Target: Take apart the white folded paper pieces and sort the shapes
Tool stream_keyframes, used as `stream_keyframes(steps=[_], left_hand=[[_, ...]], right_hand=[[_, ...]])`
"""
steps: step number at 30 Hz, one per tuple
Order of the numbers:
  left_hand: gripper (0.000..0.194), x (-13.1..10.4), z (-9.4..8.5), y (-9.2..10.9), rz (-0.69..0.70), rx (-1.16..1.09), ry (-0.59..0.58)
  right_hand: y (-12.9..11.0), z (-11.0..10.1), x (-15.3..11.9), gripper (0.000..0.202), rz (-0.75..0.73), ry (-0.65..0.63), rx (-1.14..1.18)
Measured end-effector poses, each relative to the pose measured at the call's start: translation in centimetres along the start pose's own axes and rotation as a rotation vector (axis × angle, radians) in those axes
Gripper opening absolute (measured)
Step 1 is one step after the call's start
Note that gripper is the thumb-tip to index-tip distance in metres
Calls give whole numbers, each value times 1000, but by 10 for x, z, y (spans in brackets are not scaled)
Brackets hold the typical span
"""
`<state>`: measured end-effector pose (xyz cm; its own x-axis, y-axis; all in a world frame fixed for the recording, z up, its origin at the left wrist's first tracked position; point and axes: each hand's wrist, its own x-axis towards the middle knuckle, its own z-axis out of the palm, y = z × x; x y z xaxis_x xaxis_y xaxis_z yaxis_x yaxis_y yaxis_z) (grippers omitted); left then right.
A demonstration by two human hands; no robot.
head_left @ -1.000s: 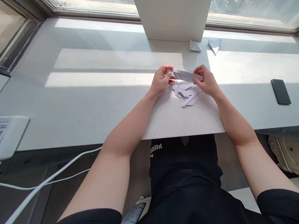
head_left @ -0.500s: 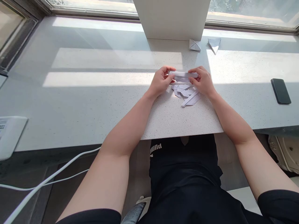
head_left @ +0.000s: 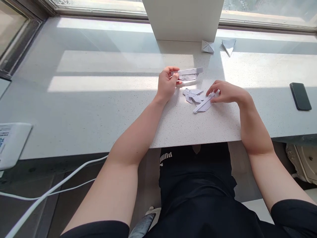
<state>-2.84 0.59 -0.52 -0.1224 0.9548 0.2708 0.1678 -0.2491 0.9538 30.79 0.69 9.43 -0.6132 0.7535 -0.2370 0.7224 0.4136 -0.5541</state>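
Working at a speckled white stone counter (head_left: 86, 122) beneath sunlit windows (head_left: 269, 13). Pinching a long folded white paper piece (head_left: 191, 71) by one end in the left hand (head_left: 167, 82), apparently just above the counter, presumably leaving the rest visible. Arching the half-spread right hand (head_left: 226, 92) over a slanting folded white paper strip (head_left: 204, 103) beside angular white paper scraps (head_left: 196, 98), probably lying close for easy reach; impossible to tell whether gripping.

A folded strip (head_left: 191, 71) (white paper) is held beyond overlapping folded pieces (head_left: 197, 99).
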Motion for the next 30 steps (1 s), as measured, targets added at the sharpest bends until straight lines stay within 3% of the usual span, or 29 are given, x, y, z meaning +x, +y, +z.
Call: stream_keyframes(steps=[6, 16, 24, 30], left_hand=[[48, 2, -2, -5, -39, -6, 12], [46, 1, -4, -5, -31, 43, -41], [45, 4, -4, -17, -14, 0, -41], [29, -1, 1, -6, 9, -2, -81]], right_hand=[[1, 5, 4, 27, 47, 0, -11], [-7, -3, -1, 20, 82, -28, 16], [-13, -6, -4, 22, 117, -29, 68], [-12, -5, 0, 28, 101, 30, 120]])
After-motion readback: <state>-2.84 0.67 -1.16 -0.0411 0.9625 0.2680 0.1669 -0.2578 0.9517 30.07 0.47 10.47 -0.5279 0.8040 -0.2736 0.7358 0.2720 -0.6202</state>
